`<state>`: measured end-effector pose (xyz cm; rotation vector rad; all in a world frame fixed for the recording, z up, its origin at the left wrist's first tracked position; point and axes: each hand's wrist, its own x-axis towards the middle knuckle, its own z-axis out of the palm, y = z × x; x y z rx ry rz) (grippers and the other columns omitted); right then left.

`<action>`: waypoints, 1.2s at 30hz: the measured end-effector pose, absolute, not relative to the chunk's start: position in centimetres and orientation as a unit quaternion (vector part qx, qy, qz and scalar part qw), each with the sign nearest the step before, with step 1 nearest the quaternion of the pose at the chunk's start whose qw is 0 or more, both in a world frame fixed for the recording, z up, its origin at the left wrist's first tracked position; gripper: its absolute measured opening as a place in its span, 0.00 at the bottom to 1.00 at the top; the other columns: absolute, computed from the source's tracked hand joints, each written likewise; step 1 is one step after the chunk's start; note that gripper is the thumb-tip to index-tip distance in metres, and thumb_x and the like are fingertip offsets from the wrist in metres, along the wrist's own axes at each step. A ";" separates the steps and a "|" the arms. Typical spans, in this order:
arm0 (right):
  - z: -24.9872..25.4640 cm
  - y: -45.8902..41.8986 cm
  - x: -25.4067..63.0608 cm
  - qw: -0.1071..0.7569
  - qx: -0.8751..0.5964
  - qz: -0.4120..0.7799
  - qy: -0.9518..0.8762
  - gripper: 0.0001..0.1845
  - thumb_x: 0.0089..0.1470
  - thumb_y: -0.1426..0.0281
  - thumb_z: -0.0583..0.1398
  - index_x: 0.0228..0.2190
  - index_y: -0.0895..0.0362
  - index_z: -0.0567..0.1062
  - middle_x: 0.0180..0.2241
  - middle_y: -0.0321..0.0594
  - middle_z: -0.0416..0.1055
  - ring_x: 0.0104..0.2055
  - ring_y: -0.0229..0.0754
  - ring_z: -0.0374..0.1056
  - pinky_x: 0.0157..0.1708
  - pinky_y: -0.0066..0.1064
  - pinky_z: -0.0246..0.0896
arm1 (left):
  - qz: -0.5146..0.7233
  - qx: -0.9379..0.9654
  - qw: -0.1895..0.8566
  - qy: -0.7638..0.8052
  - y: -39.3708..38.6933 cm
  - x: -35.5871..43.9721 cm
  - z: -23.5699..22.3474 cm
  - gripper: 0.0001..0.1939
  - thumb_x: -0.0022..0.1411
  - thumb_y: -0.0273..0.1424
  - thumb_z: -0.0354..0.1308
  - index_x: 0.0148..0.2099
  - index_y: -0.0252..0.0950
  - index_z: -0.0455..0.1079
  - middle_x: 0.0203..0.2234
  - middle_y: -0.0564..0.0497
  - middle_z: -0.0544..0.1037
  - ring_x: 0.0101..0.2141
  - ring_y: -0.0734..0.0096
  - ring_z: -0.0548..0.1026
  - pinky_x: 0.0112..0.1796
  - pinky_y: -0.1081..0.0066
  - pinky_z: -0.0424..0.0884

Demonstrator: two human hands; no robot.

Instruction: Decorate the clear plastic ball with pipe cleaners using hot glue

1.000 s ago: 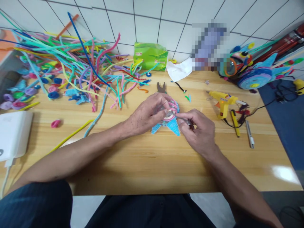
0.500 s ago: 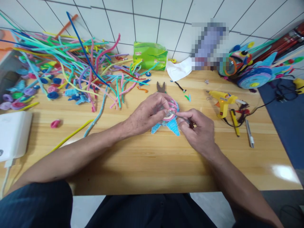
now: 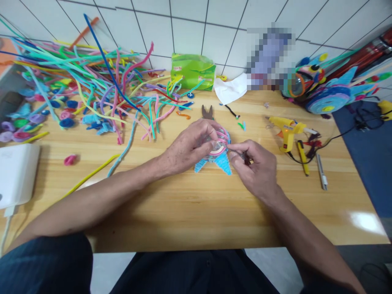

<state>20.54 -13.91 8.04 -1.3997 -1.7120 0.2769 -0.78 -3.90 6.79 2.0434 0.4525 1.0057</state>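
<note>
A round pipe-cleaner craft piece (image 3: 224, 163), with pink coils, a blue rim and light blue pointed fins, lies on the table in front of me. My left hand (image 3: 191, 149) lies over its left side, with thumb and fingers closed on the pink coils and hiding part of them. From the right, my right hand (image 3: 255, 167) pinches a slim dark metal tool (image 3: 243, 155) whose tip reaches the pink edge. The tool's kind is mostly hidden by the fingers. Just behind my left hand, the brown jaws of pliers (image 3: 207, 112) stick out.
Loose pipe cleaners (image 3: 92, 77) are heaped at the back left. A green packet (image 3: 193, 71) and a white tissue (image 3: 230, 89) sit by the tiled wall. To the right are a yellow glue gun (image 3: 287, 130), a utility knife (image 3: 321, 172) and a finished craft fish (image 3: 329, 100). A white box (image 3: 20, 173) stands left.
Both hands keep nearly the same hold and place at the craft piece. The view has shifted very slightly.
</note>
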 end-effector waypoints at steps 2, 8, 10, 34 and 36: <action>8.1 -13.9 20.5 0.438 -0.562 0.109 -0.693 0.10 0.62 0.74 0.64 0.39 0.52 0.85 0.25 0.29 0.73 0.22 0.33 0.60 0.25 0.30 0.58 | 0.396 0.808 0.395 0.182 -3.9 -0.8 6.8 0.03 0.78 0.32 0.61 0.48 0.38 0.71 0.57 0.41 0.82 0.58 0.62 0.81 0.59 0.59 0.76; 7.9 -14.1 20.5 0.437 -0.560 0.107 -0.696 0.09 0.62 0.75 0.63 0.39 0.53 0.85 0.23 0.28 0.71 0.21 0.32 0.57 0.23 0.28 0.55 | 0.398 0.807 0.398 0.177 -3.9 -0.8 6.8 0.03 0.77 0.31 0.62 0.47 0.38 0.71 0.57 0.42 0.82 0.58 0.62 0.81 0.59 0.60 0.75; 7.8 -14.1 20.5 0.437 -0.560 0.102 -0.696 0.10 0.61 0.76 0.63 0.39 0.53 0.85 0.24 0.28 0.72 0.21 0.31 0.57 0.22 0.28 0.54 | 0.398 0.807 0.398 0.178 -3.9 -0.8 6.8 0.03 0.77 0.31 0.62 0.47 0.38 0.72 0.57 0.41 0.82 0.58 0.62 0.81 0.59 0.60 0.75; 6.6 -13.9 20.8 0.450 -0.542 0.102 -0.702 0.11 0.64 0.75 0.64 0.42 0.51 0.85 0.28 0.30 0.75 0.23 0.33 0.62 0.24 0.29 0.57 | 0.399 0.768 0.461 0.193 -3.9 -0.7 7.2 0.10 0.79 0.37 0.61 0.44 0.37 0.74 0.54 0.42 0.83 0.56 0.61 0.81 0.59 0.60 0.74; 6.6 -13.9 20.8 0.452 -0.545 0.104 -0.698 0.11 0.64 0.75 0.64 0.42 0.50 0.85 0.28 0.30 0.76 0.23 0.33 0.62 0.25 0.29 0.58 | 0.399 0.757 0.481 0.193 -3.9 -0.8 7.1 0.12 0.81 0.37 0.57 0.44 0.37 0.74 0.55 0.42 0.83 0.57 0.60 0.80 0.60 0.58 0.74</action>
